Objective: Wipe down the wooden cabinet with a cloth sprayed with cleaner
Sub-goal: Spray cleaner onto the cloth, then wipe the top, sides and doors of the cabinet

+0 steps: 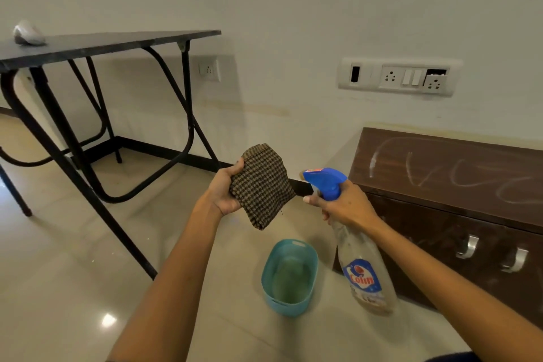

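My left hand (pixel 224 189) grips a folded brown checked cloth (pixel 262 185), held up in the middle of the view. My right hand (pixel 345 206) holds a clear spray bottle (pixel 363 270) by its neck, fingers round the blue trigger head, whose nozzle points left at the cloth from close by. The dark wooden cabinet (pixel 458 185) stands low against the wall at right. Its top carries white chalk-like scribbles and its front has metal handles.
A teal plastic tub (pixel 266 279) sits on the tiled floor below my hands. A black folding table (pixel 97 44) stands at left with a small pale object on it. Wall sockets (pixel 396 76) hang above the cabinet.
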